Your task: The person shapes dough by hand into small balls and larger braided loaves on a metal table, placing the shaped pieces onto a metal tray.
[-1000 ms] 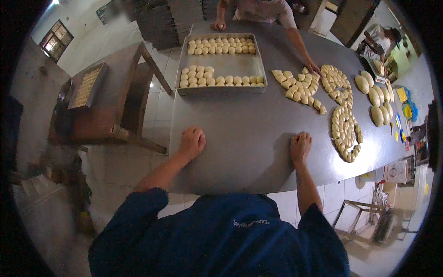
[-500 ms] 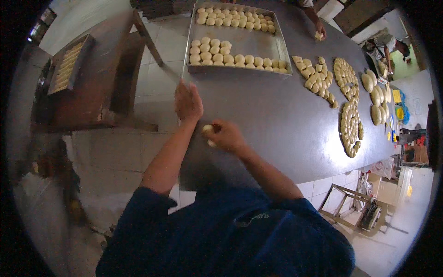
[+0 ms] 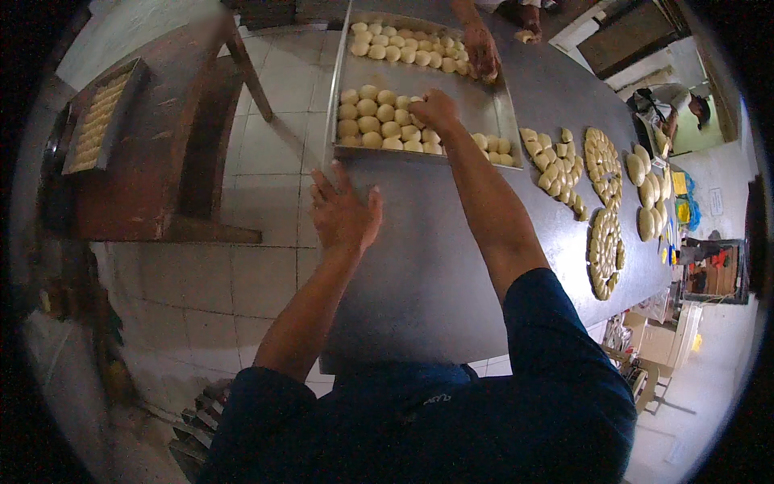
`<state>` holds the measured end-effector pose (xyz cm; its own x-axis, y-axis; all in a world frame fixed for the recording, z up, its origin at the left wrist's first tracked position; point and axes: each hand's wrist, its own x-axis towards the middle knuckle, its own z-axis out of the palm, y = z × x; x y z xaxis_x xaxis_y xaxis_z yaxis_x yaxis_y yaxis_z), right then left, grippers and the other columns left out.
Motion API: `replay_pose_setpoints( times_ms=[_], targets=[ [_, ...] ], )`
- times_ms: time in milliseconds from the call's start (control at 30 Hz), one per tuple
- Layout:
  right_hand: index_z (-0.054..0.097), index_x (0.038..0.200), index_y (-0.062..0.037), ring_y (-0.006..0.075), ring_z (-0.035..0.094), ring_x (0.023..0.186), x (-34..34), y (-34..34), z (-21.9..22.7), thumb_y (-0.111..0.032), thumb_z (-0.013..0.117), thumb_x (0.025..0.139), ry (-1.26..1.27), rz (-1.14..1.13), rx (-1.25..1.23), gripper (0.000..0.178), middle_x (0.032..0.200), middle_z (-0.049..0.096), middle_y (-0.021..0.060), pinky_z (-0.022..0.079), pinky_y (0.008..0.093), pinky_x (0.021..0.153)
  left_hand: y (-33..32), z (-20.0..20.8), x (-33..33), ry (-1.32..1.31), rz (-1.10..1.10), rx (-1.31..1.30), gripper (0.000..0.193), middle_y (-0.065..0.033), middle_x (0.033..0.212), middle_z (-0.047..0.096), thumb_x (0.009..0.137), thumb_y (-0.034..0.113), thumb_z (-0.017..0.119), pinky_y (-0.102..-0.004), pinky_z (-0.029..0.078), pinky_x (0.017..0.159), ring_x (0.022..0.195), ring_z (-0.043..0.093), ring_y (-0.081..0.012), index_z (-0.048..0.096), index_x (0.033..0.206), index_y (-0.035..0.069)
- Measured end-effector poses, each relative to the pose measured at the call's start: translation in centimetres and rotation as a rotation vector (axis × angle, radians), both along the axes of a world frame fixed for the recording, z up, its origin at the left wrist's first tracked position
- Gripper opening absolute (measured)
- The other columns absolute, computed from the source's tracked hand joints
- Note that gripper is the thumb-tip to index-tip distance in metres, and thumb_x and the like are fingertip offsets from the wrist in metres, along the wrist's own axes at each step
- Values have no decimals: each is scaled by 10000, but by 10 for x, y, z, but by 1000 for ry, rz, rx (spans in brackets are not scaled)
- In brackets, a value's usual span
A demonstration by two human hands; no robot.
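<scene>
My right hand (image 3: 438,110) reaches into the metal tray (image 3: 333,133), its fingers curled down on a dough ball (image 3: 416,102) at the right end of the near rows. The hand partly hides this ball. Round pale dough balls (image 3: 367,107) sit close together around it. My left hand (image 3: 343,216) is empty, its fingers spread, above the table edge just in front of the tray.
A co-worker's hand (image 3: 482,52) reaches into the tray's far right. Cut dough pieces (image 3: 556,165), coiled cut dough (image 3: 605,250) and long dough loaves (image 3: 647,194) lie right on the grey table (image 3: 403,306). A wooden table (image 3: 153,161) with another tray (image 3: 101,121) stands left.
My right hand has moved from the near table edge up into the tray with a dough ball. My left hand has spread its fingers. A co-worker's hand has come into the tray.
</scene>
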<state>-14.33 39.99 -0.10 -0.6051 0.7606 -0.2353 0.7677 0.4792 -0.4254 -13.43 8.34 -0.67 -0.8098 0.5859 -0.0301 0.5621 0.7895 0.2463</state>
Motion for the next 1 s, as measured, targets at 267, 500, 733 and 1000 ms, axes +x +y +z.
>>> replay_pose_setpoints(
  times_ms=[267,500,733,1000],
  targets=[
    [595,1297,35,346,584,1259,199,-56,43,-472,780,876,769,-152,421,685,1361,600,238,467,427,1051,-4,-4,4,19,34,48,824,-273,1635,305,994,619,507,-595,335,1178,1500,295,-484,298,1620,126],
    [525,1370,5,404,528,1266,487,8,-12,-255,726,854,162,-681,991,612,1349,568,222,403,570,1082,3,5,18,22,40,16,824,-328,1626,248,1023,567,477,-570,357,1168,1470,334,-492,230,1632,69],
    [620,1187,-64,390,589,1154,494,62,-11,-260,679,856,151,-547,605,389,1189,639,162,491,538,931,-2,20,18,64,-8,-14,776,-309,1621,265,1045,564,462,-577,362,1155,1463,349,-475,293,1609,59],
    [669,1126,-104,355,727,866,421,-138,21,-288,615,949,245,-328,9,261,995,749,148,571,496,745,38,-8,129,-49,-921,758,581,-220,1304,589,1059,469,503,-506,444,1025,1199,566,-386,522,1410,7]
  ],
)
